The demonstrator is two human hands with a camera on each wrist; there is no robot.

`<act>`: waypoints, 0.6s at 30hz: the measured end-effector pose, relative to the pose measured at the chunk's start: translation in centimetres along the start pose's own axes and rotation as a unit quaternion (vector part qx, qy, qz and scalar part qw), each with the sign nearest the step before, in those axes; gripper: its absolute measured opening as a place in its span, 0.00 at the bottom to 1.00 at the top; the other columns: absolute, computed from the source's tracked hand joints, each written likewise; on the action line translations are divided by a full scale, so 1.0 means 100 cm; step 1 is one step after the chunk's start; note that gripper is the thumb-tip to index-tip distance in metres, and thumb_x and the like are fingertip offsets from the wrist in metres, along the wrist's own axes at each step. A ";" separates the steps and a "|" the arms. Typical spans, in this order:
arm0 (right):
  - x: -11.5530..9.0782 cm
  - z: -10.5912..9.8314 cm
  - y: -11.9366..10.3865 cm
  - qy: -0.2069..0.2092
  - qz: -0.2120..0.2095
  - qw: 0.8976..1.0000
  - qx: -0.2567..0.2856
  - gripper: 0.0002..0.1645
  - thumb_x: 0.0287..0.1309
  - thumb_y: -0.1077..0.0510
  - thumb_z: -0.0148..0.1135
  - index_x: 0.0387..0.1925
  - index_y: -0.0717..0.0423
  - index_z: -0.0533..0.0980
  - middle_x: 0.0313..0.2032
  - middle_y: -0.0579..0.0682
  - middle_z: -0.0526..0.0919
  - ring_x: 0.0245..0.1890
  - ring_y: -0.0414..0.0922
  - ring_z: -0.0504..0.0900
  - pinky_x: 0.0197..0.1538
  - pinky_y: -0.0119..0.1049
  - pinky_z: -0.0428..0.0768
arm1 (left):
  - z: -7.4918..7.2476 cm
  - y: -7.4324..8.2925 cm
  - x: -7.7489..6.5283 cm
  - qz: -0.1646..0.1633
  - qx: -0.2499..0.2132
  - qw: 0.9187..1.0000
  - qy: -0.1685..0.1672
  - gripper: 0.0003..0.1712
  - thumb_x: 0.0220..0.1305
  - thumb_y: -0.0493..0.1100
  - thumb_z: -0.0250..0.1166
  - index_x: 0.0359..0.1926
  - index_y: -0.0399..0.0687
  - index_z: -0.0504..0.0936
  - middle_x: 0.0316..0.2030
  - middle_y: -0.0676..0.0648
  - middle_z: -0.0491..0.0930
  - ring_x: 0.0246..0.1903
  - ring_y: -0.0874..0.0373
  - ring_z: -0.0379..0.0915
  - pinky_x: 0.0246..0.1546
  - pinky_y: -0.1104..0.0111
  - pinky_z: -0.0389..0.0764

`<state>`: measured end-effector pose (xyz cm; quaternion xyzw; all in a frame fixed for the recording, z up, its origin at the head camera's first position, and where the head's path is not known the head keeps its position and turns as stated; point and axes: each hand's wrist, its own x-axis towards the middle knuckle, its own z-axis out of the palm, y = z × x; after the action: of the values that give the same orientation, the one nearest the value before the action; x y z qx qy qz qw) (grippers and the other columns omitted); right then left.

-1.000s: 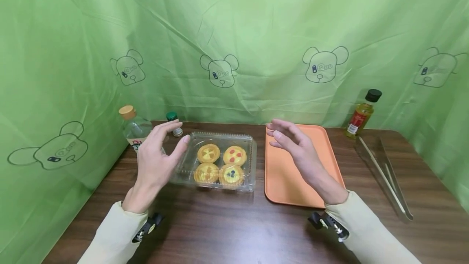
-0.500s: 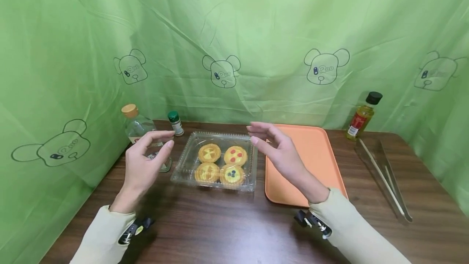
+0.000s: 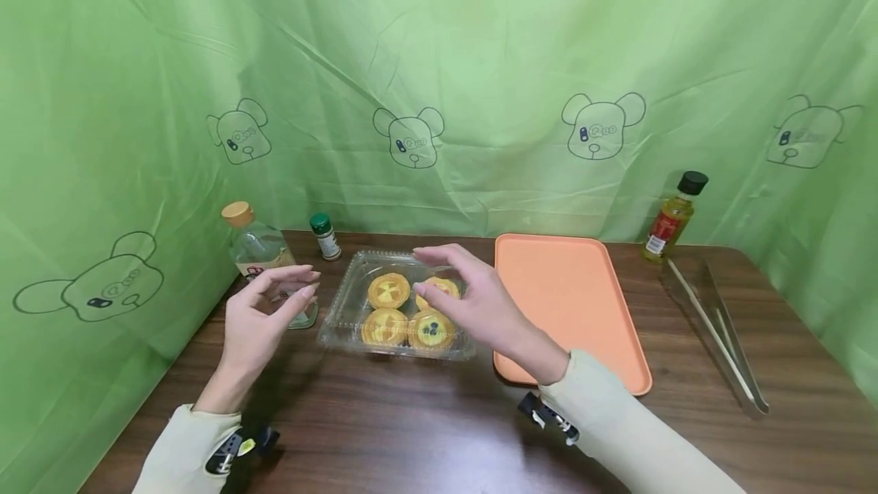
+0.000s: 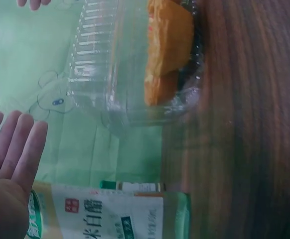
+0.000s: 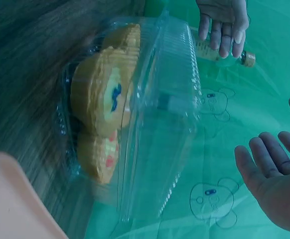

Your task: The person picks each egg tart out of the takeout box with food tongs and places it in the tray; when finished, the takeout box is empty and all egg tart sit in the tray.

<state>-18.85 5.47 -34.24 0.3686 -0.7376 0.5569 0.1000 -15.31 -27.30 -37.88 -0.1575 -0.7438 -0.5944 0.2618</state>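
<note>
A clear plastic clamshell box (image 3: 343,319) with several egg tarts (image 3: 389,290) inside sits on the table, its lid down. Above the box's right part hovers my right hand (image 3: 473,299), fingers and thumb apart, covering some of one tart. My left hand (image 3: 257,319) is in the air left of the box, in front of a vinegar bottle (image 3: 257,246), thumb and fingers spread with nothing between them. In the left wrist view the fingers (image 4: 28,154) of that hand look straight. The right wrist view has the right hand (image 5: 279,184) apart from the lid, palm showing.
An orange tray (image 3: 555,280) lies right of the box. Metal tongs (image 3: 716,334) rest farther right, near an oil bottle (image 3: 672,223) with a black cap. A small green-capped shaker (image 3: 325,237) stands behind the box. Green cloth (image 3: 480,59) hangs behind the table.
My right hand has moved left from above the tray to above the box. The left hand has shifted slightly left and lower. The box and the other objects have stayed put.
</note>
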 end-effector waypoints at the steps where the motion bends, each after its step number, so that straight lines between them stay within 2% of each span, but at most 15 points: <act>1: 0.001 0.003 0.000 -0.003 -0.004 1.000 -0.005 0.26 0.68 0.61 0.72 0.65 0.58 0.79 0.61 0.52 0.83 0.60 0.49 0.82 0.63 0.47 0.85 | -0.001 -0.002 -0.001 -0.002 -0.003 1.000 -0.002 0.17 0.66 0.23 0.69 0.55 0.26 0.83 0.47 0.38 0.88 0.41 0.56 0.87 0.42 0.72 0.90; 5: 0.003 0.011 0.002 -0.013 -0.020 0.999 -0.036 0.26 0.67 0.61 0.73 0.64 0.58 0.80 0.59 0.51 0.84 0.59 0.48 0.83 0.62 0.41 0.85 | -0.006 -0.006 -0.006 -0.013 -0.006 1.000 -0.007 0.17 0.66 0.23 0.69 0.55 0.26 0.84 0.47 0.38 0.88 0.42 0.57 0.87 0.44 0.70 0.90; 10: 0.006 0.020 0.004 -0.020 -0.047 0.997 -0.050 0.25 0.66 0.61 0.74 0.63 0.61 0.80 0.58 0.51 0.85 0.56 0.44 0.83 0.60 0.35 0.85 | -0.009 -0.008 -0.010 -0.028 -0.013 1.000 -0.002 0.17 0.65 0.22 0.70 0.55 0.26 0.84 0.47 0.39 0.89 0.42 0.55 0.87 0.42 0.70 0.90; 14: 0.007 0.025 0.004 -0.018 -0.060 0.997 -0.049 0.25 0.66 0.62 0.74 0.62 0.62 0.80 0.57 0.53 0.85 0.55 0.44 0.83 0.60 0.35 0.85 | -0.012 -0.010 -0.011 -0.025 -0.008 1.000 -0.004 0.17 0.64 0.22 0.70 0.54 0.26 0.84 0.47 0.39 0.89 0.43 0.56 0.87 0.43 0.71 0.90; 18: 0.008 0.030 0.004 -0.020 -0.060 0.996 -0.056 0.25 0.65 0.61 0.74 0.62 0.61 0.80 0.57 0.53 0.85 0.57 0.45 0.83 0.61 0.41 0.85 | -0.015 -0.013 -0.013 -0.017 -0.008 1.000 -0.008 0.17 0.64 0.22 0.70 0.54 0.25 0.84 0.47 0.38 0.88 0.43 0.57 0.87 0.44 0.72 0.89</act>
<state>-18.87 2.50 -35.20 0.4169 -0.7464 0.4998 0.1386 -14.67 -28.91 -39.39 -0.1516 -0.7439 -0.6032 0.2443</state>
